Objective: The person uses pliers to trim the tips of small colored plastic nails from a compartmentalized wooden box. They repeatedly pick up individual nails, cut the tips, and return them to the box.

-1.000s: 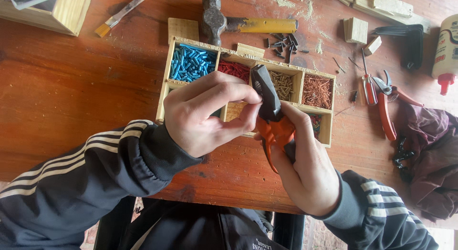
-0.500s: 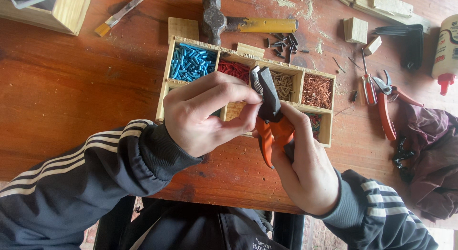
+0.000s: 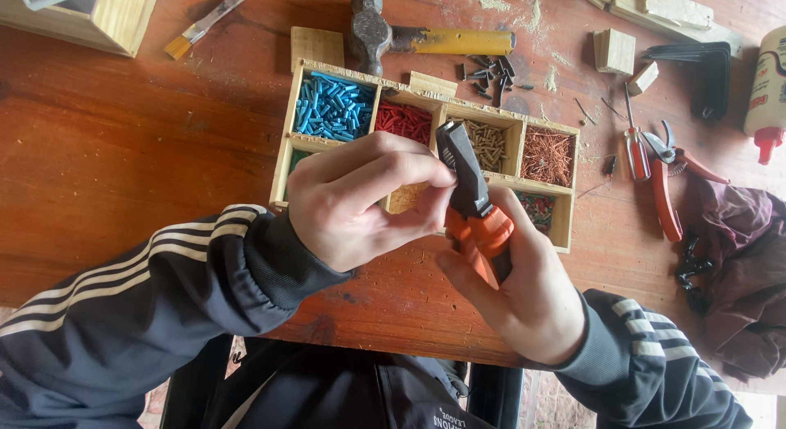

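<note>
Right hand (image 3: 524, 302) closed around orange handles of pliers (image 3: 471, 204), dark jaws pointing to the far side. Left hand (image 3: 360, 200) closed, fingertips pinched against the jaw tips; any pinched item hidden. Both hands sit above near edge of wooden compartment box (image 3: 565, 232) on table (image 3: 123, 151).

- Left hand (image 3: 364, 200) covers the near-left compartments of the wooden compartment box (image 3: 565, 232); contents there not legible
- Whatever the left fingertips pinch beside the pliers (image 3: 471, 196) is too small to tell
- Pliers handles mostly buried in right hand (image 3: 524, 294)
- White glue bottle (image 3: 768, 93), right of the box, cut by the frame edge
- Wooden block (image 3: 98, 15), far left of the box, cut at the top edge
</note>
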